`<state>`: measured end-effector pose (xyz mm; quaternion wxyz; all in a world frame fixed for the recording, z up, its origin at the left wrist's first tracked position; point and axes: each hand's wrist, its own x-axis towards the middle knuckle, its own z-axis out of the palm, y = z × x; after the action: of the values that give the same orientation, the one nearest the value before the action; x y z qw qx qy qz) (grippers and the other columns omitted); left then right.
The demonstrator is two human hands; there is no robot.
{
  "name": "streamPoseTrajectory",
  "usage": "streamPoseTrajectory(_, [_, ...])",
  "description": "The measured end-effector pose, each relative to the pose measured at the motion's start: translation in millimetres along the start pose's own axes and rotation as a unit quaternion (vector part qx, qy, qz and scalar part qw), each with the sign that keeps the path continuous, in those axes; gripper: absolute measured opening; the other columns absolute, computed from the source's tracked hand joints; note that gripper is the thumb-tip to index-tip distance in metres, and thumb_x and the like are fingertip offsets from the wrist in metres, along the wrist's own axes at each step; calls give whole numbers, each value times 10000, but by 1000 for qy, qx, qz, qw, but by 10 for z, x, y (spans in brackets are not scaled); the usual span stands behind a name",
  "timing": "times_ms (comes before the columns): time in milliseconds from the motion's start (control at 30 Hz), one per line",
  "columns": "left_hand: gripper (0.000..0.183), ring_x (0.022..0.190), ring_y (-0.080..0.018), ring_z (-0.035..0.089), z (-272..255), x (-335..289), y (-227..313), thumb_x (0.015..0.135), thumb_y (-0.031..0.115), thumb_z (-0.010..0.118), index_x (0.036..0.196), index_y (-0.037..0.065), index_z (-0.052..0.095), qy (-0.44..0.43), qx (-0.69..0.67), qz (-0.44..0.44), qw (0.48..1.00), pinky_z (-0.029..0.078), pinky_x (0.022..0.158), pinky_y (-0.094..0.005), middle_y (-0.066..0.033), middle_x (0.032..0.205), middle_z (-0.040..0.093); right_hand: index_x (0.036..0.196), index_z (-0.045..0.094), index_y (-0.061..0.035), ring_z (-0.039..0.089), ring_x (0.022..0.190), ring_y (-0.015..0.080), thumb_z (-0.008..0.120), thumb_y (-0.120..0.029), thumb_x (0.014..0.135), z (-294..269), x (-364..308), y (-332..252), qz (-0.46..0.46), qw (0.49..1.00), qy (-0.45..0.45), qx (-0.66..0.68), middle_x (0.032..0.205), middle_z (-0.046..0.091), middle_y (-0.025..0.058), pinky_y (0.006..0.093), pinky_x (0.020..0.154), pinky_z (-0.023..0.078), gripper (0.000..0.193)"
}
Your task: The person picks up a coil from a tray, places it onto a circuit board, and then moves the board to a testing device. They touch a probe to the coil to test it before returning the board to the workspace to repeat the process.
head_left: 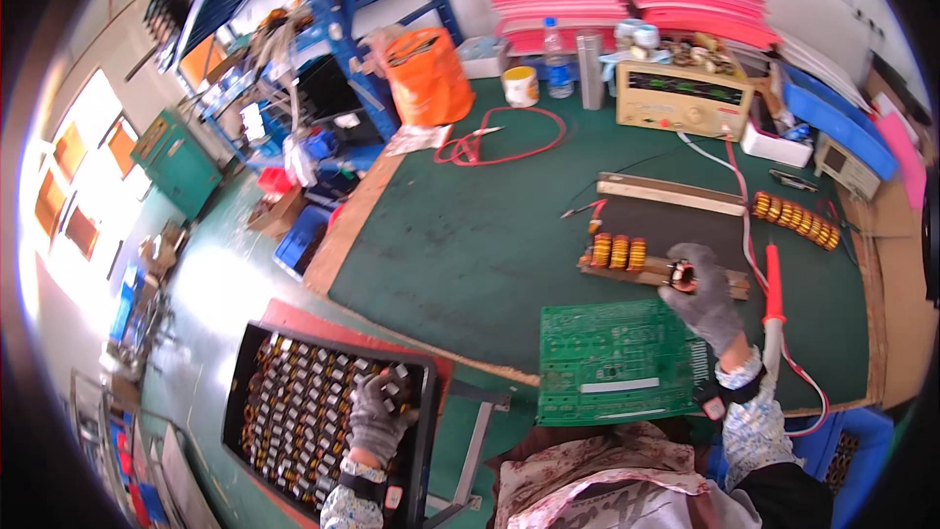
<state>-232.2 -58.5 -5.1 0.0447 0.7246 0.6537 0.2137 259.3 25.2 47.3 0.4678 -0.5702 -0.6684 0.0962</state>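
Note:
My gloved right hand [707, 309] is closed on a copper-wound toroidal coil [682, 277], held over the wooden strip [641, 276] at the front of a dark panel [676, 230]. To its left, several yellow ring coils [619, 253] stand in a row on that strip. Low on the left, my gloved left hand [376, 423] reaches into a black tray [427, 431] full of small wound coils [304, 402]. Its fingers and thumb close around one dark coil [397, 392] there. A green circuit board [617, 353] lies at the table's front edge, before my body.
A red-handled probe [774, 284] with its cable lies right of my right hand. Another row of yellow coils [795, 220] is farther right. At the back stand a beige meter [682, 98], a bottle [558, 64], a yellow cup [520, 86] and an orange bag [428, 76].

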Motion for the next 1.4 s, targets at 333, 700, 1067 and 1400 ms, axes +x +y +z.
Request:
streamPoseTrajectory(333, [612, 947, -396, 571, 35, 8, 45, 634, 194, 788, 1143, 191, 449, -40, 48, 28, 998, 492, 743, -492, -149, 1133, 505, 1189, 466, -31, 539, 1065, 375, 757, -120, 641, 309, 282, 371, 75, 960, -158, -217, 1129, 530, 203, 435, 933, 448, 627])
streamPoseTrajectory(700, [552, 743, -294, 607, 114, 33, -1, 668, 76, 767, 1114, 127, 446, -27, 9, 24, 999, 489, 661, -404, -59, 805, 599, 1310, 388, -28, 497, 1156, 364, 743, -105, 658, 361, 172, 449, 12, 967, -141, -212, 1230, 489, 209, 417, 1002, 412, 747])
streamPoseTrajectory(1067, [458, 886, -208, 578, 58, 51, -9, 703, -61, 695, 1106, 91, 540, -5, -204, -5, 979, 486, 788, -326, -69, 975, 592, 1326, 367, -26, 488, 1173, 373, 747, -77, 641, 428, 259, 448, -43, 975, -140, -167, 1263, 477, 212, 421, 1018, 399, 784])
streamPoseTrajectory(1400, [373, 807, -139, 595, -615, 62, 360, 867, 178, 686, 1148, 132, 445, 127, -604, -159, 771, 535, 724, -322, -30, 928, 561, 1302, 433, -54, 470, 1184, 347, 747, -99, 658, 215, -21, -43, -18, 984, -24, -174, 1228, 498, 181, 419, 1022, 397, 718])
